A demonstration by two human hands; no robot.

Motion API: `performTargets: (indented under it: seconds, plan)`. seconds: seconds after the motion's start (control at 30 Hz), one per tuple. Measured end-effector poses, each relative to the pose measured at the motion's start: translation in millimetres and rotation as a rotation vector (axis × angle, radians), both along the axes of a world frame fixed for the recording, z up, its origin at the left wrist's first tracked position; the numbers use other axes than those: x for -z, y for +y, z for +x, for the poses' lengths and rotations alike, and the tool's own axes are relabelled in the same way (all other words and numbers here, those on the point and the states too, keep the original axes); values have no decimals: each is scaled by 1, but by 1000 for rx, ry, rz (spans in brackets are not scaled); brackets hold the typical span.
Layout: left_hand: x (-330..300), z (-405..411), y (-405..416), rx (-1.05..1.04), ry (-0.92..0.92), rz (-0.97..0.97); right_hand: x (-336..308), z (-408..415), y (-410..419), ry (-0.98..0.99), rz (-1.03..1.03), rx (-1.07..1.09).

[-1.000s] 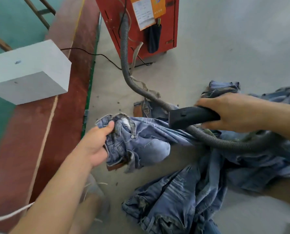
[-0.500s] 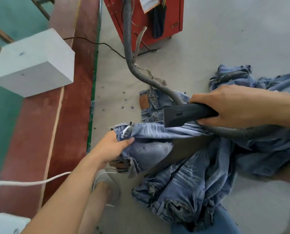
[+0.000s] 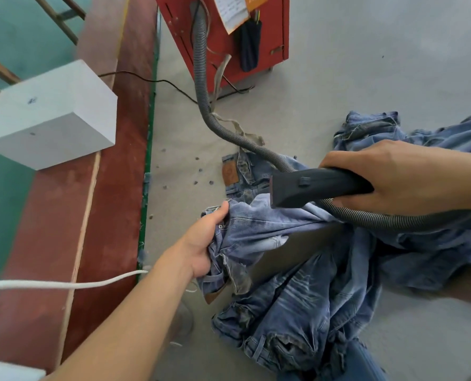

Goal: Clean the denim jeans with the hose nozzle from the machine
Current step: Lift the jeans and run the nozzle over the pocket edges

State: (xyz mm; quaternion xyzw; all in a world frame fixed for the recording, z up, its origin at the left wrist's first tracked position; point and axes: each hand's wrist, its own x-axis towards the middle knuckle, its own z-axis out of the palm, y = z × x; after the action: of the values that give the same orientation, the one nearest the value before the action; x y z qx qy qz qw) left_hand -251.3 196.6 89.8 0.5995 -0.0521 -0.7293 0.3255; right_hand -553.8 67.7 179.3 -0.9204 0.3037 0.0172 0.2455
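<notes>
On the grey floor (image 3: 338,78), below the red machine (image 3: 229,37), the left hand (image 3: 204,243) grips the waistband of the denim jeans (image 3: 256,229), lifted taut. The right hand (image 3: 399,177) is wrapped round the black hose nozzle (image 3: 311,185), whose mouth touches the denim; the ribbed hose (image 3: 204,86) runs from the machine.

Left hand (image 3: 201,243) reaching forward, arm extended, fingers gripping cloth. Right hand (image 3: 399,177) coming in from right, fingers curling around a handle.
</notes>
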Motion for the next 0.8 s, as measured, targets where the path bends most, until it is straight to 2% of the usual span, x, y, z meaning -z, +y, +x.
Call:
performTargets:
  seconds: [0.1,0.23,0.33,0.5,0.63,0.7,0.8]
  plan:
    - [0,5,1,-18,133,-118,4,-3,2,6,28,-10]
    - [-4,2,0,-43,253,-182,5,-4,4,31,26,0]
    - [-7,-3,-4,-47,250,-204,5,7,13,34,-11,-26]
    - [-12,-6,-6,-56,235,-216,3,37,24,-95,-69,-58]
    - [-13,-2,-5,-63,179,-213,-5,34,6,-215,-71,79]
    - [-13,1,-4,-90,177,-219,-10,24,-5,-174,-86,121]
    - [-13,1,-4,-111,198,-229,-10,20,-3,-49,-28,48]
